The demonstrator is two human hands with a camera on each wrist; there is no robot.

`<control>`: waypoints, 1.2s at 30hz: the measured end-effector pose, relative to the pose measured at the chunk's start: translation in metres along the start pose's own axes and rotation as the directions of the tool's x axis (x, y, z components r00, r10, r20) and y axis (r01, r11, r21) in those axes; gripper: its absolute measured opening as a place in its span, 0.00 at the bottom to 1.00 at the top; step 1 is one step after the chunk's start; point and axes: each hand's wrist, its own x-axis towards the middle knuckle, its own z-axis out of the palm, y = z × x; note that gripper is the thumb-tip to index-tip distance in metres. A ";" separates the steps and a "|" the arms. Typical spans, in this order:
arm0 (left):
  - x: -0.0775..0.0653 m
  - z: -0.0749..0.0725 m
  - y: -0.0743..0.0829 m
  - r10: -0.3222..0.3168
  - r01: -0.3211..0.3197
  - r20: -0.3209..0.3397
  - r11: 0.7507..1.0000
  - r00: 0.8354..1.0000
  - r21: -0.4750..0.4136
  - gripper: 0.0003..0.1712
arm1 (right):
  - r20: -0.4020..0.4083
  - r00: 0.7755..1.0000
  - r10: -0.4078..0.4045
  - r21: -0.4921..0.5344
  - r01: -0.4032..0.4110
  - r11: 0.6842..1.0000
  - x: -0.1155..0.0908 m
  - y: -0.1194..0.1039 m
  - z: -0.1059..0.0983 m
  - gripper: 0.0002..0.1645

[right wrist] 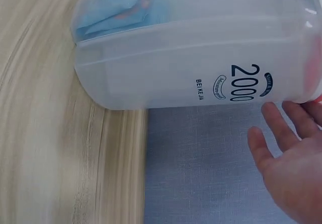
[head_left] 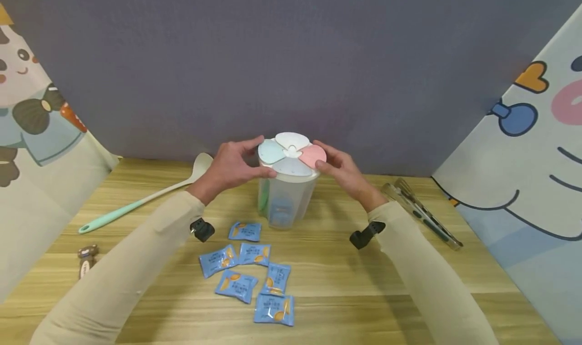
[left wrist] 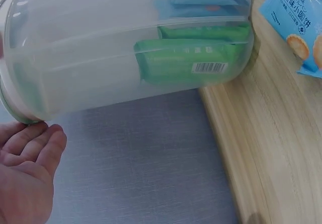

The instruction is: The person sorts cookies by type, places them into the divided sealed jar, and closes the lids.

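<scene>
A clear plastic storage container [head_left: 293, 203] stands upright near the back of the table. Its round lid [head_left: 292, 167] has petal flaps in white, mint, grey and pink. My left hand [head_left: 229, 164] grips the lid's left rim, thumb at the front and fingers toward the back. On the opposite side, my right hand [head_left: 343, 172] holds the rim beside the pink flap. Inside, green packets [left wrist: 186, 60] and blue packets [right wrist: 118, 7] sit low in separate compartments. Several blue biscuit packets [head_left: 235, 285] lie on the table in front of the container.
A white spoon with a mint handle [head_left: 111, 216] lies at the left, partly behind the left arm. Metal tongs [head_left: 425, 213] lie at the right. A small brown bear-shaped object [head_left: 87, 256] is near the left forearm. A grey wall [head_left: 291, 57] stands behind the table.
</scene>
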 end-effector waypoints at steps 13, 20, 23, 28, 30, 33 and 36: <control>0.001 -0.001 -0.006 0.085 -0.089 -0.040 0.987 0.996 -0.135 0.34 | -0.240 0.969 -0.061 -0.071 0.045 0.996 -0.022 -0.002 0.013 0.38; 0.001 -0.006 -0.010 0.098 -0.108 -0.073 0.981 0.993 -0.160 0.21 | -0.329 0.941 -0.084 -0.069 0.064 0.996 -0.033 -0.004 0.024 0.28; 0.001 -0.007 -0.011 0.107 -0.118 -0.088 0.985 0.990 -0.125 0.17 | -0.358 0.929 -0.098 -0.066 0.079 0.995 -0.036 -0.004 0.030 0.26; 0.001 -0.005 -0.011 0.104 -0.112 -0.097 0.990 0.990 -0.081 0.13 | -0.380 0.917 -0.120 -0.086 0.094 0.992 -0.042 -0.020 0.044 0.24; 0.000 -0.004 -0.012 0.104 -0.111 -0.101 0.992 0.989 -0.065 0.13 | -0.365 0.922 -0.127 -0.108 0.094 0.990 -0.045 -0.028 0.047 0.24; -0.002 -0.005 -0.013 0.123 -0.134 -0.136 0.988 0.983 -0.075 0.14 | -0.324 0.931 -0.169 -0.173 0.117 0.978 -0.045 -0.033 0.042 0.26; -0.004 -0.004 -0.013 0.210 -0.229 -0.192 0.970 0.959 -0.082 0.16 | -0.264 0.941 -0.213 -0.235 0.152 0.960 -0.040 -0.032 0.031 0.33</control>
